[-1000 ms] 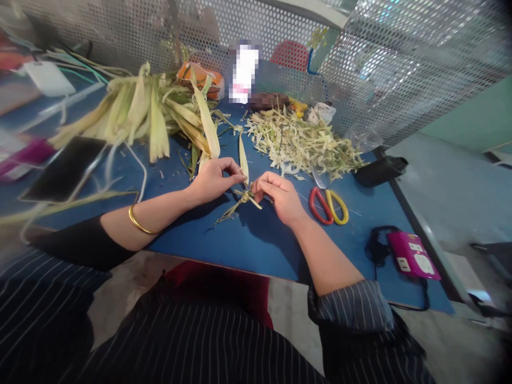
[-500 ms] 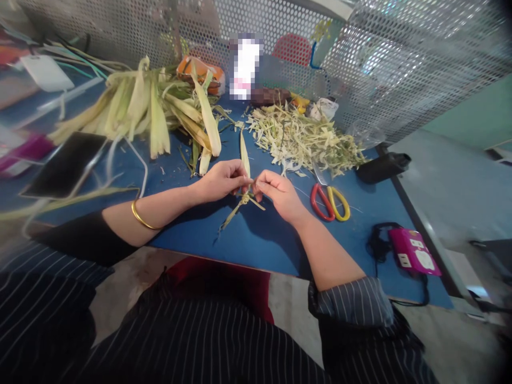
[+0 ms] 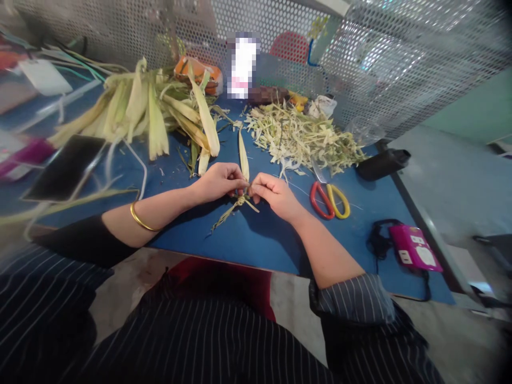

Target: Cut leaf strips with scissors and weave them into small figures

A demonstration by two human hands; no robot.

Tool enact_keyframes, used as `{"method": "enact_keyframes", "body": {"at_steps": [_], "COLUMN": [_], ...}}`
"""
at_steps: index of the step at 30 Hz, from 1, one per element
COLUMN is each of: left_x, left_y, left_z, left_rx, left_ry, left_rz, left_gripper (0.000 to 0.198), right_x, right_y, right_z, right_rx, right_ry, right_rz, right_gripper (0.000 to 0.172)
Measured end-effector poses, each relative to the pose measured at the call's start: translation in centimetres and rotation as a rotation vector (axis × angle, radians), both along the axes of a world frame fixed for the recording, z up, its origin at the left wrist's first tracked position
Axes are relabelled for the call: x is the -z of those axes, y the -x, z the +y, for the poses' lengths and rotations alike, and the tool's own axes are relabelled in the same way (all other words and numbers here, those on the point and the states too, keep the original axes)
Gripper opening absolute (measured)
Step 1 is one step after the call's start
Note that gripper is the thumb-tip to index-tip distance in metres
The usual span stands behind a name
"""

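Close together over the blue table, both my hands pinch a knotted piece of corn husk [image 3: 240, 201]. My left hand [image 3: 224, 181] is closed on it from the left, thumb against fingertips. From the right, my right hand [image 3: 272, 193] is closed on it too, its fingertips almost touching the left ones. Thin frayed ends hang from the knot toward me, and a long pale husk leaf [image 3: 242, 152] runs away from me beyond the fingers. What lies exactly between the fingertips is hidden. Scissors [image 3: 331, 200] with one red and one yellow handle lie right of my right hand.
A pile of corn husks [image 3: 136, 106] lies at the back left, shredded husk [image 3: 304, 136] at the back right. Right of that are a black bottle-like object [image 3: 382, 165] and a magenta power box [image 3: 414, 248]. A perforated metal screen [image 3: 360, 58] borders the table's back.
The knotted husk has shifted slightly left and turned a little between my fingers. My hands have drawn slightly closer together and both stay pinched.
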State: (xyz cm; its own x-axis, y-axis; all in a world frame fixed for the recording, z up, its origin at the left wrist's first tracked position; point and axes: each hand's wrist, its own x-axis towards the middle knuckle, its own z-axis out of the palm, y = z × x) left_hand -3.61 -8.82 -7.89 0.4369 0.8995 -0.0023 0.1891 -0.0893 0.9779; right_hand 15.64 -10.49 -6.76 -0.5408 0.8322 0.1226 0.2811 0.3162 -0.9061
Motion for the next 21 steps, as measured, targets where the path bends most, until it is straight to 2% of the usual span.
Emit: {"method": "enact_keyframes", "body": {"at_steps": [2,5,10,15,21], "left_x": [-0.48,-1.03,-1.1,-0.91,-0.77], "left_y": [0.01,0.03,-0.17,-0.42,-0.34], "left_z": [-0.17,-0.46,-0.66,-0.69,-0.63], "left_rx": [-0.024,-0.062,-0.073,-0.042,-0.002], "left_ry": [0.088,0.178,0.238,0.203,0.138], "left_rz": [-0.017,0.02,0.053,0.105,0.156], "left_gripper": [0.02,0.023,0.022,0.017,0.023], "right_x": [-0.09,-0.17,-0.11,-0.02,0.17], "right_y": [-0.17,-0.31,-0.07,0.36,0.52], "right_z": [0.12,0.16,-0.17,-0.42,-0.56], "right_rx": [0.011,0.065,0.108,0.149,0.16], "right_ry": [-0.061,-0.237,-0.425,-0.396,-0.38], "right_rz": [0.022,-0.024,-0.12,-0.074,-0.062], "right_gripper": [0.018,0.017,0.013,0.014,0.014]}}
